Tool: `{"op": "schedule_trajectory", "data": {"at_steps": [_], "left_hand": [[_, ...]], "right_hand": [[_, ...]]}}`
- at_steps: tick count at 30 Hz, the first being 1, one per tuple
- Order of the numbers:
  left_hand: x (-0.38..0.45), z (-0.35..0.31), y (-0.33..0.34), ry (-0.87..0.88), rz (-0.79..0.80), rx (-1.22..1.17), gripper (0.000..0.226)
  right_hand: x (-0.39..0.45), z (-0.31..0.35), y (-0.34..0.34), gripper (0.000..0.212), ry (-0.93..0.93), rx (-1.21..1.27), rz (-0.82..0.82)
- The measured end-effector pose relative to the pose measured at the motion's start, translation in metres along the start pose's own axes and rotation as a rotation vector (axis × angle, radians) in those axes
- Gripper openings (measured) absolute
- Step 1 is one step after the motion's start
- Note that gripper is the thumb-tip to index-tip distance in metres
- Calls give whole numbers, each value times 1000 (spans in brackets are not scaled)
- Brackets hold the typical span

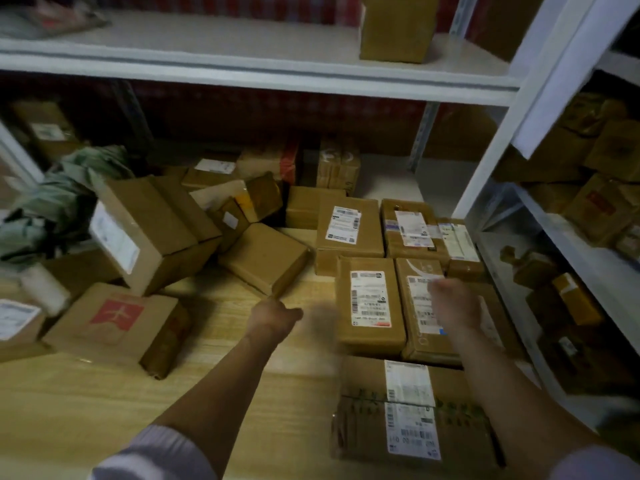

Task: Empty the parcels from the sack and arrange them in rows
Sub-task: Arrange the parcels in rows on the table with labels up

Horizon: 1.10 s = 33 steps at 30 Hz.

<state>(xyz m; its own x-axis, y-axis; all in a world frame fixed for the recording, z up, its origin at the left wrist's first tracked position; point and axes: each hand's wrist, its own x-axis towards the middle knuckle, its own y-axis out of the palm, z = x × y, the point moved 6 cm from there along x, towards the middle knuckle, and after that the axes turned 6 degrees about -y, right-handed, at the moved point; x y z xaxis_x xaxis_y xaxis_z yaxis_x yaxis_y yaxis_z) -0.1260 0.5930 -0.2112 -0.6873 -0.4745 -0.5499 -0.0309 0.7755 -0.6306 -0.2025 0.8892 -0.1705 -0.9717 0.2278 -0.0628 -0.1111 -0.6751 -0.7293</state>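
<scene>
A crumpled green sack (59,199) lies at the far left behind a loose heap of cardboard parcels: a big tilted box (152,230), a box with a red plane logo (114,323) and a plain tilted box (265,259). On the right, labelled parcels lie flat side by side in rows (369,299), with a larger one (412,410) nearest me. My left hand (273,315) is stretched out just short of the plain box's near corner, thumb out, holding nothing. My right hand (453,303) is blurred and hovers over a labelled parcel (420,341) in the rows, also holding nothing.
The parcels sit on a wooden floor (242,393) under a white shelf (259,74) carrying one box (398,26). A white shelf post (502,140) stands at the right, and the rack beyond it (588,202) is full of parcels. More boxes are stacked at the back.
</scene>
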Motion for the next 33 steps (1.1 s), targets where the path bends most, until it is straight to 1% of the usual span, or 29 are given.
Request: {"op": "schedule_trajectory", "data": {"at_steps": [4, 6, 8, 9, 11, 14, 15, 16, 17, 19, 21, 22, 23, 24, 25, 26, 28, 29, 30, 31, 33], "left_hand": [[21, 14, -60, 49, -103, -163, 19], [32, 21, -89, 73, -157, -225, 21], [40, 27, -121, 113, -229, -332, 18], [43, 29, -140, 136, -271, -384, 18], [47, 32, -176, 185, -349, -454, 20], [52, 32, -228, 234, -478, -456, 20], [56, 35, -240, 243, -487, -490, 21], [63, 37, -250, 240, -450, -554, 23], [71, 40, -255, 232, -361, -638, 25], [86, 45, -256, 186, -90, -799, 33], [95, 52, -252, 81, 210, -964, 41], [99, 55, -252, 26, 329, -1042, 43], [106, 61, -255, -9, 378, -1095, 43], [114, 67, -262, -30, 355, -1122, 40], [122, 75, -273, -41, 251, -1107, 36], [127, 84, -286, -52, 82, -1068, 30], [132, 103, -316, -62, -342, -967, 18], [134, 111, -328, -59, -515, -884, 16], [137, 116, -335, -57, -606, -799, 16], [143, 120, -338, -47, -628, -732, 20], [155, 122, -339, 12, -563, -692, 42]], "right_hand": [[-15, 76, 45, 19, -110, 96, 96], [-23, 104, 74, 18, -124, 136, 170], [-32, 136, 105, 10, -161, 166, 235], [-36, 152, 122, 10, -176, 171, 267], [-44, 181, 158, 29, -161, 209, 351], [-58, 229, 207, 59, -151, 253, 457], [-63, 243, 221, 68, -146, 271, 489], [-69, 257, 235, 77, -134, 294, 520], [-74, 271, 247, 84, -134, 319, 547], [-81, 294, 270, 93, -165, 332, 594], [-88, 313, 290, 104, -240, 262, 640], [-89, 319, 298, 111, -266, 227, 640], [-89, 322, 304, 118, -278, 202, 630], [-89, 324, 309, 123, -281, 194, 626], [-90, 325, 312, 128, -286, 199, 629], [-90, 327, 314, 130, -295, 211, 638], [-92, 332, 316, 131, -329, 220, 664], [-91, 334, 317, 133, -355, 211, 678], [-91, 334, 318, 136, -381, 194, 696], [-91, 334, 320, 139, -400, 180, 718], [-91, 329, 324, 146, -408, 164, 747]]}}
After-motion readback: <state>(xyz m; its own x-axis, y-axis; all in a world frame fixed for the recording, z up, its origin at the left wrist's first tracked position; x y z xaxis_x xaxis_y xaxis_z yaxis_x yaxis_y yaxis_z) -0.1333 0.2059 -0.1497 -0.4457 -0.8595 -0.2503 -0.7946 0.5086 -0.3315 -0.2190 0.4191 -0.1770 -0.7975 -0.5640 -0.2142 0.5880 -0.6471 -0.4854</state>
